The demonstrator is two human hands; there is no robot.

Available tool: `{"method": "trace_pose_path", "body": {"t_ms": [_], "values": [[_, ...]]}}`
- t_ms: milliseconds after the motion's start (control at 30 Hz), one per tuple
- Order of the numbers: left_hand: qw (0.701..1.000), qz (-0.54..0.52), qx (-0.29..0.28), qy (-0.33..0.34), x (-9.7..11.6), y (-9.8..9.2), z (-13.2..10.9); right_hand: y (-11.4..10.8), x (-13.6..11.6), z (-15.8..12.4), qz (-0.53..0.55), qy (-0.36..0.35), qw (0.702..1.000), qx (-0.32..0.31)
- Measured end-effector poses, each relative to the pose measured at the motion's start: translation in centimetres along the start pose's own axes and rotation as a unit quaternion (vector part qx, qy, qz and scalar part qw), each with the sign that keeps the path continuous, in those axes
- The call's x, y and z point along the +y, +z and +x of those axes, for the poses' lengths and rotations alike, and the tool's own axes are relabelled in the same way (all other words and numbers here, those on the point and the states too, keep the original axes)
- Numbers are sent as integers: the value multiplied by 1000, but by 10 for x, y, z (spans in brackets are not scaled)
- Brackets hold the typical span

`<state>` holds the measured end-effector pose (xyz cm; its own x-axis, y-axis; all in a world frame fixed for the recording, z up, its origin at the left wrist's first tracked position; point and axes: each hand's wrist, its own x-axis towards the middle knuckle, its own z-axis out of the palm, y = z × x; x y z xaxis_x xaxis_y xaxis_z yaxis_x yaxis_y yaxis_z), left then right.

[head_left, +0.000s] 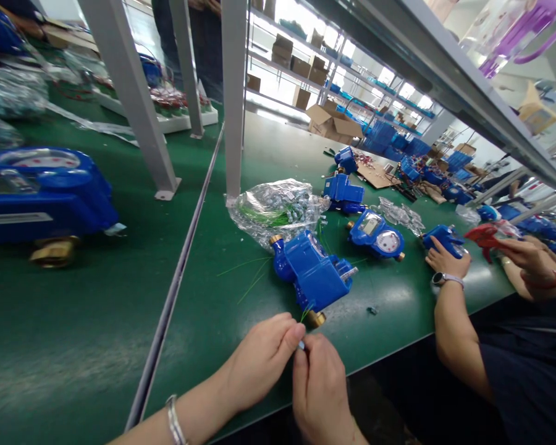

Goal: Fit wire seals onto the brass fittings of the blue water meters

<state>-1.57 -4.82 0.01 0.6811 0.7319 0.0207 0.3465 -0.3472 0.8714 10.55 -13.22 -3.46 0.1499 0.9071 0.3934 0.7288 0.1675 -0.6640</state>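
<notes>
Low in the view, my left hand (264,358) and my right hand (322,380) meet at the fingertips. The left thumb and forefinger pinch thin green wire (307,311), which sticks up between them. A small pale seal tag (301,345) shows at the fingertips of my right hand, mostly hidden by the fingers. Just beyond lies a blue water meter (319,278) with brass threaded ends, tilted on its side. Whether the wire passes through the meter I cannot tell. Behind it, a clear plastic bag (278,207) holds several seals with green wires.
More blue water meters (377,235) lie to the right. A co-worker's hand (449,256) rests on another meter, and a second hand holds a red tool (484,238). Grey shelf posts (234,99) rise from the green table (204,346). One large meter (46,198) sits left.
</notes>
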Motion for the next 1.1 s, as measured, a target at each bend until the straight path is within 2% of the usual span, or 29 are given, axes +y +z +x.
{"method": "trace_pose_path", "body": {"t_ms": [33,67,133,167,200,267,300,333,367,433,467,500,533,600,700,833,900,933,1000,1033,1067,1100], "values": [[1000,-2,-4,-3,1,0,0,0,1,0,-26,-27,999,11],[1000,-2,-6,-4,1,1,0,0,2,0,-19,-26,999,11],[1000,9,-3,4,1,4,-1,1,1,5,113,69,991,-20],[1000,23,4,15,0,5,-2,2,0,9,227,149,961,-45],[999,41,12,26,-1,6,-2,2,-2,12,352,234,903,-75],[996,81,25,42,-3,7,-3,4,-4,17,545,357,746,-137],[994,92,27,41,-3,7,-3,5,-5,18,587,381,698,-152],[995,93,25,36,-4,6,-3,5,-5,17,588,382,696,-152],[996,84,21,29,-4,5,-2,4,-5,15,553,366,737,-132],[998,52,17,14,-3,3,-2,1,-4,10,392,282,875,-42],[999,38,16,11,-2,3,-1,-1,-4,9,288,224,931,17],[999,29,15,12,-2,2,-1,-4,-3,10,189,167,965,71],[999,27,14,19,-1,1,0,-7,-2,12,106,119,980,115],[998,34,7,43,-2,0,0,-13,2,23,3,60,984,166],[995,53,-17,79,-3,-2,-1,-20,15,44,-34,42,989,138],[988,70,-70,115,-1,-2,-5,-22,32,54,60,19,995,75],[986,64,-91,123,2,1,-8,-19,36,50,141,0,990,16],[988,54,-93,115,3,2,-9,-18,38,49,173,-5,985,-14],[996,5,-74,58,6,3,-11,-20,45,53,198,-2,980,-27],[998,-33,-52,15,6,2,-11,-25,53,62,198,2,980,-21],[997,-72,-29,-28,6,0,-12,-36,64,77,186,12,982,36],[992,-109,-7,-64,6,-4,-12,-52,78,96,199,0,980,15]]}}
